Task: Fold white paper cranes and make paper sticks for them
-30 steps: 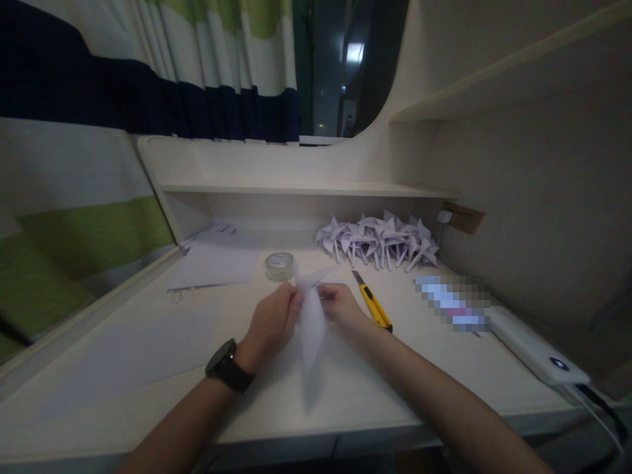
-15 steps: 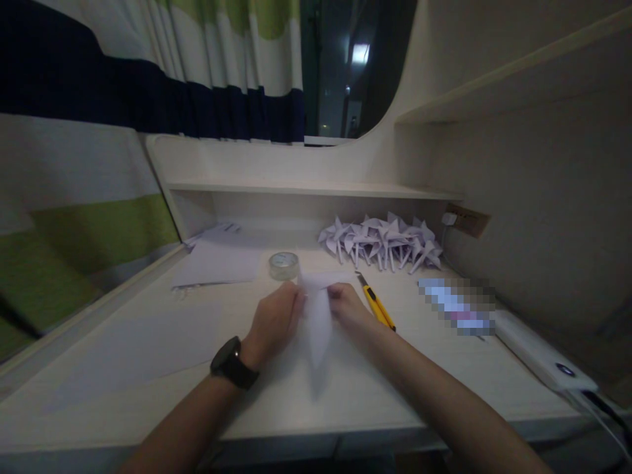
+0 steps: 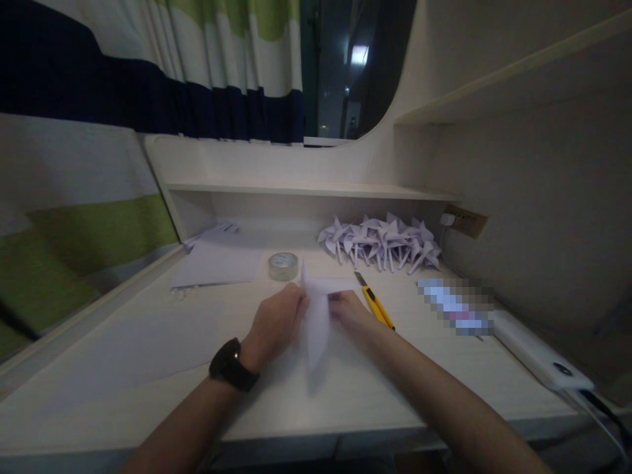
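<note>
A white paper pinwheel (image 3: 317, 322) is held between my two hands above the desk, one pointed blade hanging down toward me and another reaching right. My left hand (image 3: 280, 316), with a black watch on its wrist, pinches the pinwheel's left side. On the other side, the fingers of my right hand (image 3: 348, 307) are closed on the paper, partly hidden behind it. Just right of that hand lies a yellow utility knife (image 3: 378, 307) with its blade out. Behind my left hand stands a roll of clear tape (image 3: 283, 266).
Several finished paper pinwheels (image 3: 382, 240) are heaped at the back right. A stack of white paper (image 3: 217, 258) lies back left, a loose sheet (image 3: 143, 355) nearer. On the right are a blurred-out item (image 3: 454, 306) and a white power strip (image 3: 543, 352) with cables.
Both hands keep hold of the pinwheel. Its paper has turned slightly, with the upper blades now standing up and out to the right more plainly.
</note>
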A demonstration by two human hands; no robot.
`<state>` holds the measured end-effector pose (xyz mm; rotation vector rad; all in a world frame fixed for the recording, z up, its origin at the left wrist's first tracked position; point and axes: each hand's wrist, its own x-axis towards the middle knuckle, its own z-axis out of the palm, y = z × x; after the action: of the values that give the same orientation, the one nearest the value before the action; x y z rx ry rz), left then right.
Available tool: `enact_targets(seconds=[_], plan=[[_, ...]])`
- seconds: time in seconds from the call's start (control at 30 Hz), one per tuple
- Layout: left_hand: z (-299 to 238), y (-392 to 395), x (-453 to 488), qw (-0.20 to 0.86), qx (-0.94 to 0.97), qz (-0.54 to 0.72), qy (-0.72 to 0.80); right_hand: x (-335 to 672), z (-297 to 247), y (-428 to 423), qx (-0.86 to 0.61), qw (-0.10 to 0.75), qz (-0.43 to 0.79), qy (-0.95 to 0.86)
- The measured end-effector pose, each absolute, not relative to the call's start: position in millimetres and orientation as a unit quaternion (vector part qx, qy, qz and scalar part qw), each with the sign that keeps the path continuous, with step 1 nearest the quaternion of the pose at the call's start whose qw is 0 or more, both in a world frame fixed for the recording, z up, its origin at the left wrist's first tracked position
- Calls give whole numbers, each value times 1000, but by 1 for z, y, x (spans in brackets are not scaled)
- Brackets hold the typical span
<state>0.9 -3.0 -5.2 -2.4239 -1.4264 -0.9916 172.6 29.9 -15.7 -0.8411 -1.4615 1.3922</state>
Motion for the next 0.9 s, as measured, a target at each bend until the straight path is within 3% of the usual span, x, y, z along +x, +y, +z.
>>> enact_targets(seconds=[0.17, 0.3, 0.77, 0.9], plan=[[-4, -3, -4, 48, -774, -445, -448, 190, -6, 42, -328, 495, 584, -553], [-6, 0, -4, 43, -732, -480, -482, 222, 15, 58, -334, 579, 548, -502], [-2, 94, 67, 111, -897, -89, -419, 280, 5, 66, -412, 628, 520, -406], [-3, 99, 79, 121, -903, -35, -410, 283, 4, 68, -396, 636, 525, -404]])
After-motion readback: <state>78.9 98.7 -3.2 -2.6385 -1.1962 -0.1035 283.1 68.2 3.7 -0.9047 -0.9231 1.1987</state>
